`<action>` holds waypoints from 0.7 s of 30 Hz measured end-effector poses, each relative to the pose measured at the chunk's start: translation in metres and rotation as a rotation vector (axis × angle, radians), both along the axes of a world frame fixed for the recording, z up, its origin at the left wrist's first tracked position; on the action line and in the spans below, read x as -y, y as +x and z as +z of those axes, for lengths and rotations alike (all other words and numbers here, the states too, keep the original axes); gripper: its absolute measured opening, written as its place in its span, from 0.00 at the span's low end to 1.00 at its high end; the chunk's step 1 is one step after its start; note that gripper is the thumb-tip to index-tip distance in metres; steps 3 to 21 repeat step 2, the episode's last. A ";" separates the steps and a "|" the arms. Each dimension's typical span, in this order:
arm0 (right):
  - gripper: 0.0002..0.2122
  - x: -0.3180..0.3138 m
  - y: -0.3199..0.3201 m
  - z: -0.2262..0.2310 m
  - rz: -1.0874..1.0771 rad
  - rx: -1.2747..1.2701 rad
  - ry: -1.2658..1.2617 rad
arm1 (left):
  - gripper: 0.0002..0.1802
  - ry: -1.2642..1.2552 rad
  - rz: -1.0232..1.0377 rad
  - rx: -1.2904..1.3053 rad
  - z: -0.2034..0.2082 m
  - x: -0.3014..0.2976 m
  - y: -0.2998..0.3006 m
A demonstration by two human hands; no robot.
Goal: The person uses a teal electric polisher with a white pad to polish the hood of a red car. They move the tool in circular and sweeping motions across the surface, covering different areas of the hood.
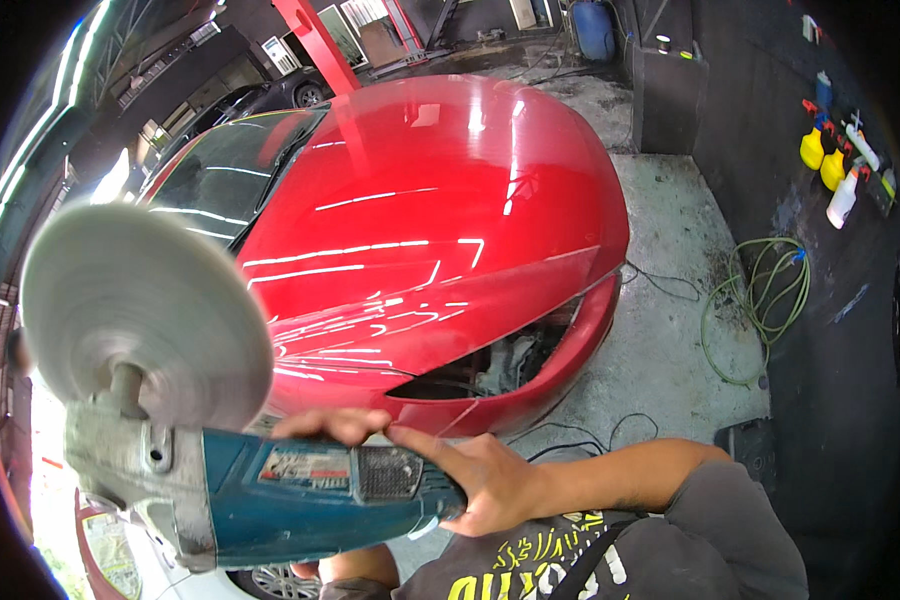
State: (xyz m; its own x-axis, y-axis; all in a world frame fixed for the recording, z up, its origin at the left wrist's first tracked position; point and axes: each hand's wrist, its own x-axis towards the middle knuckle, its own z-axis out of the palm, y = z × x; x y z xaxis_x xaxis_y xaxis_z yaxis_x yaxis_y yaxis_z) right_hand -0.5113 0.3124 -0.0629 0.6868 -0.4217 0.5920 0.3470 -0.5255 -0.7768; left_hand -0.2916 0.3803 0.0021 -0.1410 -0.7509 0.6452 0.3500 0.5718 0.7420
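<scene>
A blue-and-grey angle polisher (270,520) is held up in front of me, tilted so that its large round pale pad (150,300) faces the car's side. The pad is smeared with circular streaks, as in spinning. My right hand (495,488) is closed round the rear of the body, one finger stretched along its top. My left hand (335,425) is mostly hidden behind the tool; its fingers curl over the upper edge. Beyond lies a glossy red car hood (420,200), apart from the pad as far as I can tell. The headlight opening (505,365) shows bare inner parts.
A coiled green hose (760,310) lies on the floor by the dark right wall, with a black cable (580,435) near the bumper. Spray bottles (832,170) hang on that wall. A red lift post (315,45) and a blue barrel (594,30) stand behind; a white car (155,555) is at lower left.
</scene>
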 end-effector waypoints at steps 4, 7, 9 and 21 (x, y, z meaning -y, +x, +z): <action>0.56 0.002 -0.039 -0.008 -0.091 0.018 -0.019 | 0.70 0.091 0.076 0.034 0.002 -0.009 -0.046; 0.56 0.002 -0.039 -0.008 -0.091 0.018 -0.019 | 0.70 0.091 0.076 0.034 0.002 -0.009 -0.046; 0.56 0.002 -0.039 -0.008 -0.091 0.018 -0.019 | 0.70 0.091 0.076 0.034 0.002 -0.009 -0.046; 0.56 0.002 -0.039 -0.008 -0.091 0.018 -0.019 | 0.70 0.091 0.076 0.034 0.002 -0.009 -0.046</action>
